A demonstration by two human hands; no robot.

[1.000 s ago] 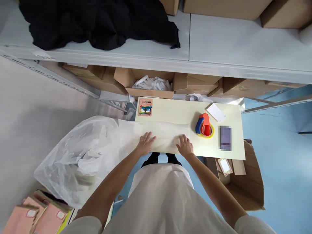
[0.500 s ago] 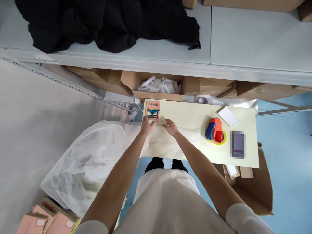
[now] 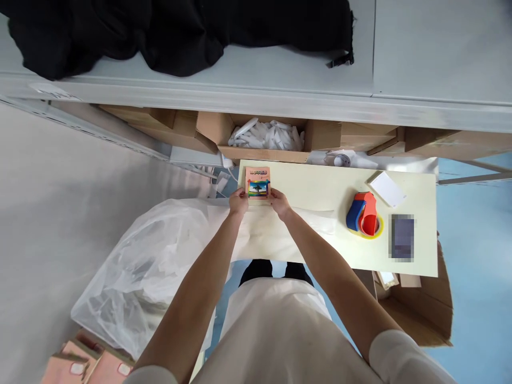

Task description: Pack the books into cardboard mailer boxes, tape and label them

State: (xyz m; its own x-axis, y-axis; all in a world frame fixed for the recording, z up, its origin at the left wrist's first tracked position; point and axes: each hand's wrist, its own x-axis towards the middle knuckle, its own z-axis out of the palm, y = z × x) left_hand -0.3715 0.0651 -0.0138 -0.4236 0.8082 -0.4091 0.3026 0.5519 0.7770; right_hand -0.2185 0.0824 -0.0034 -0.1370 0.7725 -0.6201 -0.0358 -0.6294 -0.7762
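Note:
A flat pink pack with a tree picture (image 3: 258, 183) is at the left end of the cream table (image 3: 316, 184); whether it is a box or a booklet I cannot make out. My left hand (image 3: 239, 202) grips its lower left corner. At the lower right corner, my right hand (image 3: 280, 204) holds it with thumb and fingers. Just below both hands, white plastic bags (image 3: 260, 229) lie flat across the table, hanging off its left side in a large translucent heap (image 3: 160, 250).
To the right sit a red and blue tape dispenser (image 3: 365, 215), a white card stack (image 3: 387, 189) and a blurred dark rectangle (image 3: 402, 237). An open carton of white pieces (image 3: 266, 156) stands behind the table. Pink boxes (image 3: 66, 368) are at lower left. Black cloth (image 3: 180, 37) covers the upper shelf.
My right hand has closed on the pack's right corner, and my left hand now grips its left corner. The view has shifted slightly.

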